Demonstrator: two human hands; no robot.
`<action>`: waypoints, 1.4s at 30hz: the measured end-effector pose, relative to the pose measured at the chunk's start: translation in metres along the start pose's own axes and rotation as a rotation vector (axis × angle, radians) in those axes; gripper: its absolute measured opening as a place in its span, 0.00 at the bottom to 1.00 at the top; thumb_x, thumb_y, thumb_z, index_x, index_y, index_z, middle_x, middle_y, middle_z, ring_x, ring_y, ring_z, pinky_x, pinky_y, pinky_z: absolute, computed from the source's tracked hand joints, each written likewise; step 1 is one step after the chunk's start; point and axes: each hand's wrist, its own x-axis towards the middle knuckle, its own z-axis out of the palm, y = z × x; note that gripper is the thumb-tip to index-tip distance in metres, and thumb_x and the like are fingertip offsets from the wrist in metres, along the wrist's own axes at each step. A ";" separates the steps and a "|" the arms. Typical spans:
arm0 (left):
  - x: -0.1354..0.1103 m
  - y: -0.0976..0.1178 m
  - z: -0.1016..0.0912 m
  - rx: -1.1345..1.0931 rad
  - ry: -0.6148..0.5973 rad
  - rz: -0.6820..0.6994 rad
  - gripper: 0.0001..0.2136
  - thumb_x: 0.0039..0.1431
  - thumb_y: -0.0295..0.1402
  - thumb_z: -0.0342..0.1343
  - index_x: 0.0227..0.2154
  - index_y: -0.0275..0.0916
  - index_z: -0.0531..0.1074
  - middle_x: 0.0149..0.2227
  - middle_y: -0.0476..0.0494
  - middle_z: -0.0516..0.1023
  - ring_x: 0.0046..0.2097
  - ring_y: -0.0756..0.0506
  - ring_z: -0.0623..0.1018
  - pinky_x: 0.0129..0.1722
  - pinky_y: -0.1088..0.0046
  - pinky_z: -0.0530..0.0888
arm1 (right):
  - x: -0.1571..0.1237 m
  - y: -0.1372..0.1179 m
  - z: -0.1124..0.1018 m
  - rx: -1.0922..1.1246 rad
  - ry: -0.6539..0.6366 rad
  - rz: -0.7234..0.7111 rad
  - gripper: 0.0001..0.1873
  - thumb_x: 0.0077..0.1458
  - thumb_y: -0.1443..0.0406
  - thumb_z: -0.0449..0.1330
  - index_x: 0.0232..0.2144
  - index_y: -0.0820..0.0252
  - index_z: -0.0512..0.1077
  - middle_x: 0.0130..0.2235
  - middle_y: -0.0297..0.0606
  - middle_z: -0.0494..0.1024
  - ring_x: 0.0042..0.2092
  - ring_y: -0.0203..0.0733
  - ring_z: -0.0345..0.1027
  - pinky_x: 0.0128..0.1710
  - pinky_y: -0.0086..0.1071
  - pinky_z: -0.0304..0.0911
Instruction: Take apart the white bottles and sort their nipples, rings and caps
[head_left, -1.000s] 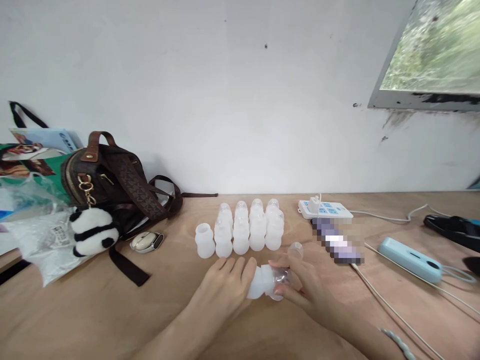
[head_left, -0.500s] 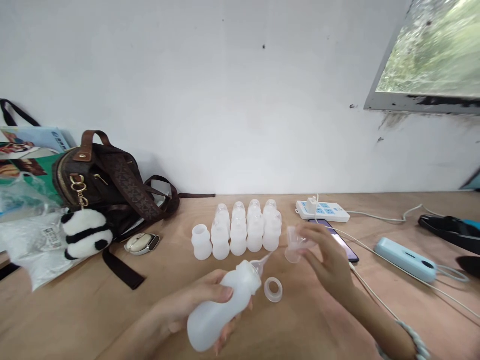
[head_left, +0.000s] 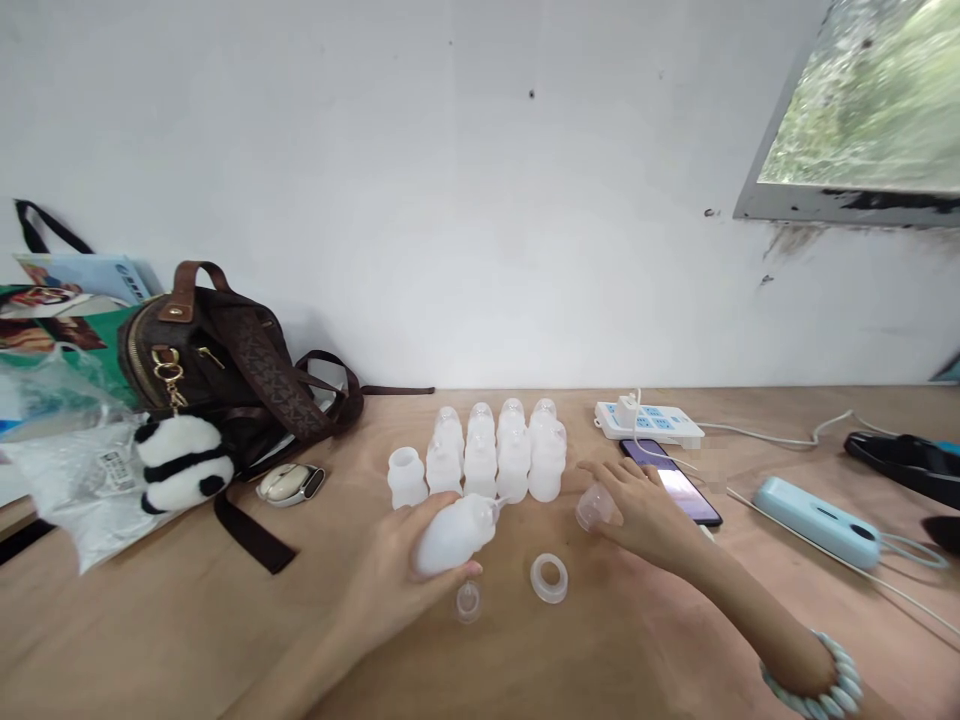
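Observation:
My left hand (head_left: 397, 575) is wrapped round a white squeezy bottle (head_left: 454, 530) lying tilted, its thin nozzle pointing toward the row of bottles. My right hand (head_left: 641, 510) pinches a small clear cap (head_left: 592, 507) just above the table. A clear ring (head_left: 548, 577) and a small clear nipple piece (head_left: 468, 601) lie on the wood between my hands. Behind them stand several capped white bottles (head_left: 499, 450) in two rows, and one open bottle (head_left: 406, 477) at their left.
A brown handbag (head_left: 225, 375) with a panda charm (head_left: 184, 460) sits at the left beside plastic bags (head_left: 67, 470) and a small mouse-like device (head_left: 291, 483). A phone (head_left: 679, 482), power strip (head_left: 649, 420), blue device (head_left: 817, 518) and cables lie at the right.
My left hand has brought the white bottle lower and forward toward the rows. A small clear piece now lies by it. My right hand has lowered with the cap.

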 end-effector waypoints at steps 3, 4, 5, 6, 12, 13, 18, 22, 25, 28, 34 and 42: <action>-0.002 -0.003 0.005 0.256 0.055 0.250 0.19 0.55 0.39 0.62 0.49 0.41 0.70 0.42 0.42 0.83 0.37 0.39 0.82 0.35 0.63 0.77 | -0.005 -0.014 -0.008 0.174 0.173 -0.012 0.20 0.57 0.60 0.59 0.51 0.56 0.67 0.49 0.47 0.75 0.50 0.57 0.67 0.49 0.51 0.58; -0.002 -0.003 0.007 0.322 0.066 0.322 0.17 0.57 0.37 0.60 0.49 0.40 0.69 0.41 0.41 0.83 0.36 0.39 0.82 0.34 0.63 0.76 | -0.008 -0.021 -0.010 0.297 0.182 -0.031 0.18 0.59 0.57 0.57 0.51 0.56 0.67 0.47 0.45 0.76 0.48 0.54 0.68 0.49 0.49 0.59; -0.001 -0.002 0.009 0.383 0.072 0.376 0.16 0.58 0.35 0.58 0.49 0.38 0.69 0.40 0.41 0.83 0.36 0.39 0.82 0.33 0.64 0.76 | -0.011 -0.029 -0.011 0.444 0.150 -0.054 0.18 0.61 0.55 0.56 0.51 0.55 0.67 0.45 0.44 0.76 0.46 0.51 0.69 0.48 0.47 0.60; 0.000 0.000 0.012 0.439 0.073 0.415 0.15 0.59 0.32 0.55 0.49 0.37 0.68 0.38 0.41 0.83 0.35 0.39 0.81 0.32 0.64 0.76 | -0.015 -0.038 -0.011 0.610 0.076 -0.080 0.19 0.62 0.53 0.55 0.52 0.54 0.66 0.43 0.42 0.76 0.44 0.49 0.69 0.46 0.44 0.61; 0.006 0.020 0.031 0.706 0.183 0.670 0.13 0.61 0.23 0.46 0.46 0.30 0.70 0.30 0.40 0.81 0.28 0.42 0.78 0.31 0.67 0.73 | -0.032 -0.083 0.001 1.265 -0.258 0.028 0.27 0.59 0.44 0.55 0.49 0.56 0.64 0.32 0.34 0.74 0.32 0.40 0.69 0.32 0.33 0.64; 0.006 0.024 0.035 0.725 0.206 0.701 0.14 0.61 0.22 0.46 0.46 0.30 0.70 0.29 0.41 0.80 0.27 0.43 0.78 0.30 0.67 0.73 | -0.032 -0.087 0.003 1.293 -0.246 0.090 0.25 0.58 0.44 0.56 0.45 0.56 0.64 0.29 0.31 0.72 0.29 0.38 0.68 0.29 0.31 0.63; 0.010 0.036 0.037 0.618 0.106 0.641 0.13 0.59 0.24 0.49 0.46 0.31 0.70 0.30 0.42 0.81 0.30 0.42 0.79 0.31 0.67 0.72 | -0.032 -0.084 0.003 1.196 -0.108 0.128 0.15 0.59 0.52 0.59 0.37 0.56 0.65 0.27 0.30 0.71 0.27 0.36 0.67 0.25 0.28 0.64; 0.018 0.042 0.024 0.299 -0.179 0.288 0.13 0.56 0.38 0.59 0.43 0.40 0.71 0.36 0.47 0.83 0.33 0.42 0.80 0.31 0.68 0.72 | -0.031 -0.071 -0.003 0.855 0.082 -0.260 0.10 0.63 0.62 0.58 0.47 0.52 0.69 0.45 0.41 0.76 0.45 0.44 0.73 0.42 0.34 0.71; 0.022 0.043 0.019 0.249 -0.248 0.194 0.17 0.55 0.37 0.61 0.46 0.41 0.70 0.39 0.47 0.83 0.35 0.40 0.81 0.34 0.66 0.73 | -0.031 -0.066 -0.007 0.703 0.180 -0.420 0.25 0.61 0.59 0.61 0.59 0.46 0.63 0.63 0.45 0.62 0.62 0.51 0.61 0.56 0.44 0.65; 0.021 0.044 0.021 0.366 -0.249 0.278 0.18 0.51 0.30 0.60 0.47 0.38 0.70 0.41 0.41 0.82 0.39 0.37 0.81 0.37 0.62 0.74 | -0.031 -0.067 -0.009 0.779 0.106 -0.263 0.35 0.59 0.51 0.61 0.64 0.49 0.56 0.58 0.47 0.69 0.55 0.51 0.69 0.49 0.44 0.71; 0.019 0.042 0.027 0.525 -0.251 0.401 0.22 0.51 0.27 0.59 0.51 0.36 0.68 0.42 0.39 0.82 0.39 0.38 0.80 0.38 0.63 0.75 | -0.029 -0.070 -0.025 0.911 -0.059 -0.124 0.19 0.59 0.58 0.62 0.52 0.50 0.71 0.49 0.41 0.78 0.50 0.47 0.73 0.48 0.42 0.72; 0.020 0.046 0.026 0.470 -0.278 0.341 0.19 0.50 0.26 0.60 0.47 0.36 0.71 0.41 0.38 0.82 0.40 0.37 0.81 0.39 0.61 0.75 | -0.029 -0.068 -0.018 0.795 -0.073 -0.131 0.09 0.62 0.62 0.58 0.45 0.54 0.72 0.40 0.39 0.78 0.40 0.44 0.75 0.37 0.36 0.73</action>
